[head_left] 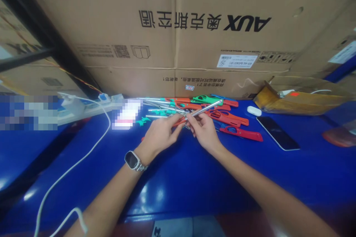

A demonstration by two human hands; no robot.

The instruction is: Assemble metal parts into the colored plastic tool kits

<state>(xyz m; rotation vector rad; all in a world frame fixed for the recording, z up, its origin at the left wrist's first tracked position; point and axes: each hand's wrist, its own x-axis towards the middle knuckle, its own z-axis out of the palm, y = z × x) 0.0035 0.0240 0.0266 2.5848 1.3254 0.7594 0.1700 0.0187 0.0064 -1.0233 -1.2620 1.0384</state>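
Gripping one orange lighter (180, 122), partly hidden, in left hand (160, 131); pinching one metal tube (208, 107) in right hand (205, 131); cannot tell if joined. Held above middle of tabletop (172, 185), just before at least six overlapping lighters (225, 118) by far edge. Towards right edge, one phone (278, 133) beside one white case (254, 111). Towards near edge, wide blue surface.
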